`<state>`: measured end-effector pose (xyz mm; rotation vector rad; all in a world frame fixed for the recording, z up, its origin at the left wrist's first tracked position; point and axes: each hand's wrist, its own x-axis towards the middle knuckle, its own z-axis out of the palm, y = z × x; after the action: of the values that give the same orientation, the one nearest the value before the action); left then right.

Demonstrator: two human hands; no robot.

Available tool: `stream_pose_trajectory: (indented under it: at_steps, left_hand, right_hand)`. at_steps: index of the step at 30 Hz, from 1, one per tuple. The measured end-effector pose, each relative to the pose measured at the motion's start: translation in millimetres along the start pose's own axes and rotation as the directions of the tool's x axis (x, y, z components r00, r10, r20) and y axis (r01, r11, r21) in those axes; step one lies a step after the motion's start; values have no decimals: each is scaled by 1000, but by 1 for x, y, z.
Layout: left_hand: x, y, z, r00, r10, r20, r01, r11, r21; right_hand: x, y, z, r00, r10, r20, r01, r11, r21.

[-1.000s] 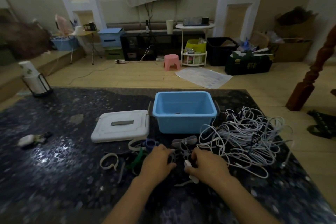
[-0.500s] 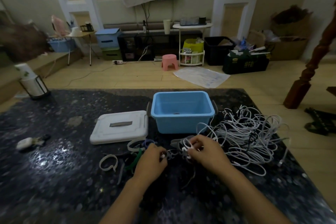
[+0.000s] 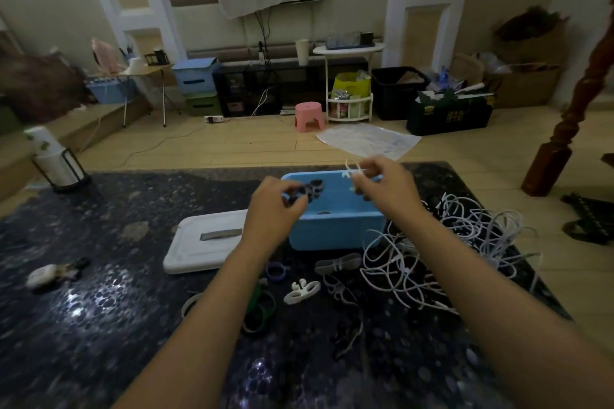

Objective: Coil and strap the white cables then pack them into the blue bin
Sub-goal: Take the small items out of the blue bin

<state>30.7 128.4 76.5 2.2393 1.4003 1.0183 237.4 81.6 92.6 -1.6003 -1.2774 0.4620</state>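
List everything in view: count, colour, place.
bin: 1, blue, table centre, open
lid: 1, white, left of the bin
cables: tangled pile, white, right of the bin
straps: several, white, grey, blue, green, loose in front of the bin
table: 1, dark speckled
lantern: 1, white and black, table's far left corner
stool: 1, pink, on the floor behind
left hand: pinches a dark strap above the bin
right hand: pinches a white strap above the bin

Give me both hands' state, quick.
Left hand: fingers pinch a dark strap.
Right hand: fingers pinch a white strap.
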Motion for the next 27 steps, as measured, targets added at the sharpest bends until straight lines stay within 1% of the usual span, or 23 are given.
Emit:
stream_pose_trajectory:
  at_steps: [2,5,6,9,11,13,14,16,19,20,23,27]
  left_hand:
    - [24,2,10,1000,13,7,-14,1000,18]
    - [34,-1,28,994,-24,103,15,996,90]
    - [30,-2,32,993,-29,116,17,994,108]
    - [2,-12,42,994,31,105,-42,994,103]
    - [-24,-25,49,986,45,161,-62,993,100]
    - [-50,-39,57,970,9,243,-35,994,103]
    - [-63,-47,62,959,-15,283,-21,992,124]
    - [-89,-58,71,931,-52,361,-21,981,195]
    - [-113,-67,77,885,-77,459,-45,967,250]
    - [-115,-69,77,883,-77,463,-54,963,264]
    - [-114,-71,73,902,-99,419,-34,954,298]
    - [-118,-71,69,901,-129,415,9,960,279]
  right_hand:
    - [24,-1,6,1000,17,-21,-17,999,-33]
    - [36,7,16,996,78,45,-60,950,-307]
    - [34,9,19,996,71,59,-46,935,-352]
    - [5,12,27,993,-49,104,84,928,-363]
    - [-22,15,35,978,-91,190,150,934,-326]
    - [-50,24,44,954,-112,278,198,932,-304]
    - [-61,30,49,943,-111,314,212,927,-310]
    - [-79,47,58,924,-66,376,219,899,-380]
    - [-92,72,60,912,15,411,233,804,-547]
    - [-94,79,58,914,30,404,228,786,-574]
    - [-99,89,54,915,42,401,222,779,-586]
    - [-102,90,53,916,46,399,227,760,-609]
